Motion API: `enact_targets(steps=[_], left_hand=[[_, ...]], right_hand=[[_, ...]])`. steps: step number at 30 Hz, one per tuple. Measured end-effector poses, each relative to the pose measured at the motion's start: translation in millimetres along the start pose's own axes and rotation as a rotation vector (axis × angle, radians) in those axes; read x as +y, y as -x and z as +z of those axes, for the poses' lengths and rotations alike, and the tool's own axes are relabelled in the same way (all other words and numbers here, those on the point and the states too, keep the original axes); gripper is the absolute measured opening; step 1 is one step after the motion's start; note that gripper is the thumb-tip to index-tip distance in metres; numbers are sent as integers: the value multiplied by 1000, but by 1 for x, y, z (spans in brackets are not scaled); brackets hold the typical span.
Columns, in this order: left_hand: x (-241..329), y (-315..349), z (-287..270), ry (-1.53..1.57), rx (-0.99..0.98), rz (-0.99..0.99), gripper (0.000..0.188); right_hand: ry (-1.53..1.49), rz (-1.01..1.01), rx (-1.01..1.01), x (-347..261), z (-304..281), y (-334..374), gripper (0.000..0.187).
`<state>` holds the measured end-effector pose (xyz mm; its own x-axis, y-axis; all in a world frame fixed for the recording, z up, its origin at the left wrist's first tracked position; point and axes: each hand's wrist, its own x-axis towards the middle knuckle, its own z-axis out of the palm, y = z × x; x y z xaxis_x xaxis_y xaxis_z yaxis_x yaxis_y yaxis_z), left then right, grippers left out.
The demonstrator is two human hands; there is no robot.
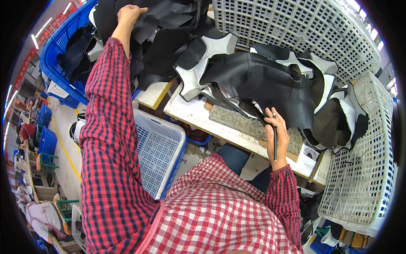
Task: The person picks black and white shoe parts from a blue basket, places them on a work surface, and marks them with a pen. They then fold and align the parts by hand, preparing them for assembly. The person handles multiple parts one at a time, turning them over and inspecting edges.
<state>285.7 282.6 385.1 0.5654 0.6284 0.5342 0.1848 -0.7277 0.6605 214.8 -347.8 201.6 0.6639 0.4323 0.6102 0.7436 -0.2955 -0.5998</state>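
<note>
**Loose black sheets and slim pen: handling and grip points**

Nearest, the right hand [278,137] is over the near edge of the worktable [192,114], toward its right end. Its fingers are closed on a slim black pen [275,142], pale tip pointing to the far edge. The pen appears light and rigid; mid-barrel is the sound hold.

Behind it, past a grey speckled slab [237,121] along the near edge, lie stacked black pieces with white linings [262,82]. These look supple and smooth-faced; the pile would probably slump if pulled from below. Contact between fingertips and stack cannot be confirmed.

Farther, beyond the worktable's left end, the left hand [130,17] is at a heap of black sheets [163,57], beside a blue basket [50,63]. Thumb and fingers are drawn near together; whether they pinch a sheet cannot be told. Each sheet is judged light, limp and liable to slide or crease; a free outer edge offers the best hold.

A white crate [296,23] stands past the far edge.
</note>
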Motion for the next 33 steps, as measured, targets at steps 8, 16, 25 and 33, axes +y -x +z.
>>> enact_targets(steps=[8, 16, 25, 33], left_hand=[[22, 53, 16, 708, -199, -212, 50], [84, 190, -17, 6, 519, 684, 10], [91, 320, 52, -194, -650, 913, 19], [102, 335, 68, -44, -954, 348, 56]], right_hand=[[-77, 18, 9, -3, 12, 3, 11], [-96, 102, 58, 17, 2, 3, 18], [-311, 104, 89, 21, 11, 3, 41], [-460, -66, -123, 23, 23, -30, 58]])
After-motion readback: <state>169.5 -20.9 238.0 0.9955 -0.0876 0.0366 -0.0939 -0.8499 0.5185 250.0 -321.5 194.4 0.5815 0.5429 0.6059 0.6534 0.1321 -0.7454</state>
